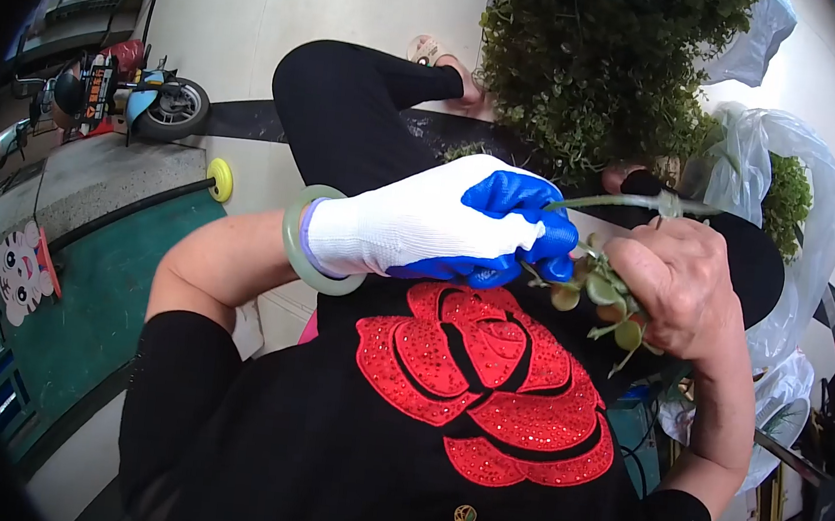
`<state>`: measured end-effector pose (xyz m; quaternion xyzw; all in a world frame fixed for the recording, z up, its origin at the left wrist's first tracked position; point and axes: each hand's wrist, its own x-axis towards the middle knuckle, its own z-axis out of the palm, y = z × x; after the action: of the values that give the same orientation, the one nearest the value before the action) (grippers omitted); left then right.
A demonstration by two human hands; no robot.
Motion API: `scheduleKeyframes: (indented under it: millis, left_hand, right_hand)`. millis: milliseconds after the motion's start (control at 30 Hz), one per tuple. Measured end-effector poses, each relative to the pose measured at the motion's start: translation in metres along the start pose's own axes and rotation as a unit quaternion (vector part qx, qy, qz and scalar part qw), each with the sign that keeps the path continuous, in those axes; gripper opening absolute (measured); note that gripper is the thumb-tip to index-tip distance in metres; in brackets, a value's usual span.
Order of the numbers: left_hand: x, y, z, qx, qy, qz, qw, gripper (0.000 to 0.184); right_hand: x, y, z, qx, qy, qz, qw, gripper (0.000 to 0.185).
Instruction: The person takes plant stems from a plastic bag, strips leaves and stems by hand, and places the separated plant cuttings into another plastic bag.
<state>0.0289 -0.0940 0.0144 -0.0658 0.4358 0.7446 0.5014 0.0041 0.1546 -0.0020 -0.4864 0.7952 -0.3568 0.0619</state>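
My left hand (442, 218) wears a white glove with blue coated fingers, and a pale green bangle (296, 239) circles its wrist. Its fingers are closed round one end of a thin green stem (604, 200). To the right, my bare right hand (671, 285) is closed on a small bunch of round-leaved sprigs (603, 290), some leaves green and some reddish. The stem passes just above the right hand's knuckles. Both hands are close together over my lap, above the red rose on the black shirt.
A large heap of leafy green plants (597, 67) lies on the floor ahead. Clear plastic bags (810, 148) surround more greenery at the right. At the left are a parked scooter (166, 106), a green mat (125, 273) and a yellow disc (220, 180).
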Motion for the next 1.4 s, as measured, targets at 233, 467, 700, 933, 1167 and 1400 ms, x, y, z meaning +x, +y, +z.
scheduleKeyframes:
  millis: [233,467,700,933,1167,1400]
  left_hand:
    - [-0.008,0.006,0.0,0.117,0.073,0.066,0.988,0.029]
    - [-0.017,0.02,-0.036,0.253,0.211,0.24,0.913,0.032]
    - [-0.004,0.021,-0.052,0.044,0.112,0.22,0.968,0.04]
    - [0.013,0.013,-0.031,0.07,0.219,0.206,0.951,0.037]
    - [0.007,0.03,-0.048,0.11,0.301,0.223,0.921,0.03]
    - [-0.117,0.062,-0.134,0.115,0.393,0.352,0.842,0.036]
  right_hand:
    - [-0.013,0.007,0.002,0.04,0.01,0.009,0.999,0.021]
    - [-0.034,0.013,0.008,0.12,0.124,0.138,0.975,0.013]
    - [-0.019,-0.011,0.005,0.073,0.216,0.054,0.972,0.035]
    - [-0.052,0.011,-0.046,-0.151,0.31,0.062,0.937,0.03]
    - [-0.245,0.152,-0.086,-0.362,0.41,0.379,0.746,0.052]
    - [-0.286,0.24,-0.108,-0.377,-0.001,0.616,0.692,0.048]
